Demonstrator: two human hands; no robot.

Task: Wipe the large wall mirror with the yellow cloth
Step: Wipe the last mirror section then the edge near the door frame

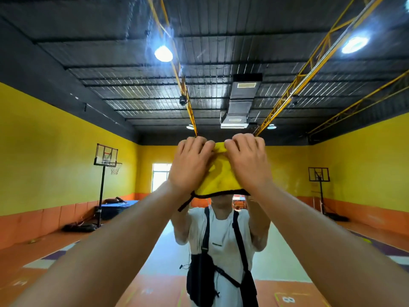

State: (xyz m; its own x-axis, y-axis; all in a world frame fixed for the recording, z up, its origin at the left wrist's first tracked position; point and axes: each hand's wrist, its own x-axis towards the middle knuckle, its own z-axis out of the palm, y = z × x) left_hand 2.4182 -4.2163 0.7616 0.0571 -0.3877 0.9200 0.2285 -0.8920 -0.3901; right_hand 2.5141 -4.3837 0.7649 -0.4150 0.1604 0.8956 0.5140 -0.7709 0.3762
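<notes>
At the centre of the large wall mirror (pixel 309 151), over the head of your reflection, the yellow cloth (pixel 221 178) hangs between both of your hands.

1. Cloth orientation. The top edge is bunched and narrow under your fingertips. The visible part widens downward to a dark-trimmed hem (pixel 221 194). The hem runs left to right with a slight bow. A dark strap (pixel 186 203) trails from the hem's left corner, pointing down and to the left. Your hands cover both side edges, so the long axis of the cloth cannot be told.

2. Hand pose. Both arms are raised and stretched forward, converging on the cloth. The left hand (pixel 190 165) and the right hand (pixel 247 162) show their backs to the camera, fingers pointing up. The fingers of each hand are curled at the knuckles over the cloth's top edge and grip it. The two sets of fingertips are near each other, with a fold of cloth between them.

3. Contact. It cannot be told whether the cloth lies flat on the glass.

The mirror also reflects yellow walls and a basketball hoop (pixel 106 158) at the left.
</notes>
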